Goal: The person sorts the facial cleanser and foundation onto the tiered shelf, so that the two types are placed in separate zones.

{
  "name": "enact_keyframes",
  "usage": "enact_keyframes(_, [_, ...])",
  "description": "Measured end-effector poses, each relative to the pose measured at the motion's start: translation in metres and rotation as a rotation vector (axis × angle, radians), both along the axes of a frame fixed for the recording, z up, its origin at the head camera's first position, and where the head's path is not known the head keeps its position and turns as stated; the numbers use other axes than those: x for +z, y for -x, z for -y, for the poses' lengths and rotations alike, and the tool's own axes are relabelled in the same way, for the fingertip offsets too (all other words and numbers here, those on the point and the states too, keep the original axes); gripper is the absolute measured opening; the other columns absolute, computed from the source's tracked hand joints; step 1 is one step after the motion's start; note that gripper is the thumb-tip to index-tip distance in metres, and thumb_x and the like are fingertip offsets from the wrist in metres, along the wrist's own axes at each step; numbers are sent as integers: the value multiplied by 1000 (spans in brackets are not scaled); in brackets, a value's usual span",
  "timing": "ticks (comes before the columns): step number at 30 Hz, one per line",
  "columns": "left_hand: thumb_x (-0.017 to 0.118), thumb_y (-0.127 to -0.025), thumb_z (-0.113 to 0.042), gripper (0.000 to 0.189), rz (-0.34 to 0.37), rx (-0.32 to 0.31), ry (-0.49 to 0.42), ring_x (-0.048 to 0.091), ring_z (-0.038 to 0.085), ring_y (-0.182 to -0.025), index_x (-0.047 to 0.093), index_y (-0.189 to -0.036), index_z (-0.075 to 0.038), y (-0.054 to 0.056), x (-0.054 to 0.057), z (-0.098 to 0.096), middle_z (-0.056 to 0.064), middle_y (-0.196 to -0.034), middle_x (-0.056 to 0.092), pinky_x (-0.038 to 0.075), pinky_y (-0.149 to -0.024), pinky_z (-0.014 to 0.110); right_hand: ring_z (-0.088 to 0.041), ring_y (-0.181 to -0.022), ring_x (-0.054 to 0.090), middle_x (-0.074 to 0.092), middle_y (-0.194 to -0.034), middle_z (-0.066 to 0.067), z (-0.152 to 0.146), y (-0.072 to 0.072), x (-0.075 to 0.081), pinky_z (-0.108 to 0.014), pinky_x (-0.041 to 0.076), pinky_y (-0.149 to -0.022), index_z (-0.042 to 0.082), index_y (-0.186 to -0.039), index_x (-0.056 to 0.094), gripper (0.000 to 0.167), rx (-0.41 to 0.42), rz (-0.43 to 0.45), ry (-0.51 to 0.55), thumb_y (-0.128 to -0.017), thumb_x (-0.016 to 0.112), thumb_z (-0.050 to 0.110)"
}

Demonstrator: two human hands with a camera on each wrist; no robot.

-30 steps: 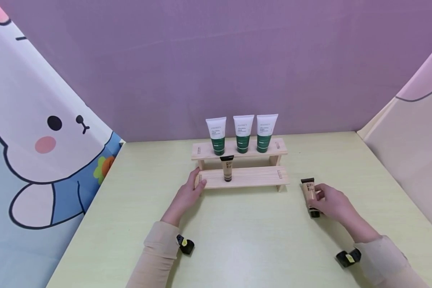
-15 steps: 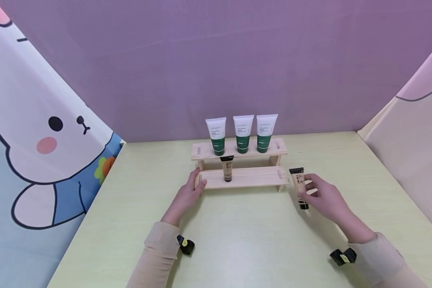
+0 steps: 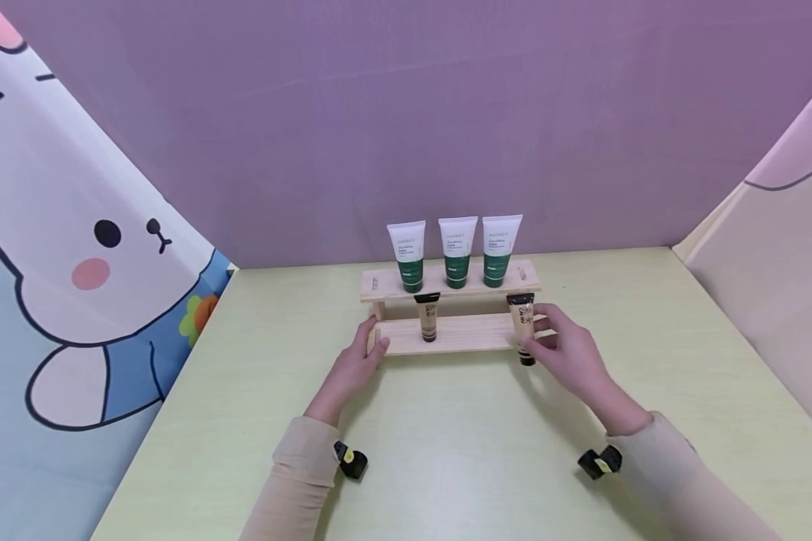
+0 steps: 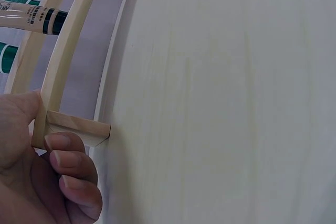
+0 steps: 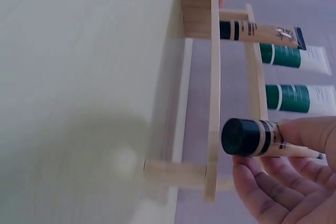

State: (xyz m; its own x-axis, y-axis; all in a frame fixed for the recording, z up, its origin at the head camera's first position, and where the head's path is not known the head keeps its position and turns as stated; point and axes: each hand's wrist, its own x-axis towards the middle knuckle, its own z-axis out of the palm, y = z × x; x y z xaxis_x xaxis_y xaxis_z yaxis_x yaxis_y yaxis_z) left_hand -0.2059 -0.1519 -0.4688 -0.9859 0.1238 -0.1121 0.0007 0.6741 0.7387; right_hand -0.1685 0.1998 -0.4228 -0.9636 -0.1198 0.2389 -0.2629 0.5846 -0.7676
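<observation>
My right hand [image 3: 568, 349] pinches a beige squeeze tube [image 3: 522, 321] between thumb and fingers, black cap down. In the right wrist view the tube's cap [image 5: 240, 137] shows close by the right end of the lower step. A two-step wooden display rack [image 3: 460, 342] stands on the table. My left hand [image 3: 353, 368] grips the left end of its lower step, thumb on top and fingers curled by the end leg [image 4: 79, 124]. A second beige tube [image 3: 428, 319] stands on that step, left of the middle.
Three white and green tubes [image 3: 456, 252] stand in a row on the rack's upper step. A purple cloth [image 3: 406, 128] hangs behind the pale table [image 3: 446, 443], and a cartoon-print cloth [image 3: 61, 248] hangs at the left.
My right hand has carried the beige tube left and away from me, from the table's right side to the lower step's right end. The left hand stays on the rack.
</observation>
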Motion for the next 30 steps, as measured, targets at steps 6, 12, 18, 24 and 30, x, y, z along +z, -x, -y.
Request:
enact_keyframes(6, [40,-102,-50,61,-2,-1,3,43,48,-129,15,-156,-32,2,-2,-1,24,-145,44,33,-104,63,-36,-89,69,65,-106,-21,25,14,1,-40,58,-76,0,-128,49,43,17,-36,82,-90,69,3])
enact_keyframes(12, [40,-102,-50,62,-5,-10,7,44,48,-128,16,-156,-31,2,-2,-3,24,-144,45,34,-103,62,-36,-92,69,64,-107,-19,47,25,-3,-37,58,-76,0,-125,49,42,30,-70,112,-88,70,0])
enact_keyframes(18, [40,-103,-49,61,-11,-18,10,44,48,-128,16,-156,-30,2,-1,-7,24,-143,46,33,-103,62,-34,-99,67,63,-110,-20,55,31,-9,-37,57,-80,1,-122,48,40,36,-112,115,-89,69,-1])
enact_keyframes(24, [41,-102,-49,61,-16,-18,18,45,48,-127,17,-156,-30,2,0,-7,24,-141,49,34,-103,63,-36,-97,68,63,-111,-19,53,33,-18,-37,57,-78,3,-120,46,36,58,-125,76,-91,67,4])
enact_keyframes(30, [40,-102,-51,62,-7,11,28,44,48,-128,17,-156,-31,1,-1,-4,24,-145,44,35,-102,62,-37,-97,68,62,-115,-19,52,34,-21,-34,57,-79,4,-128,44,48,106,-103,98,-87,69,-4])
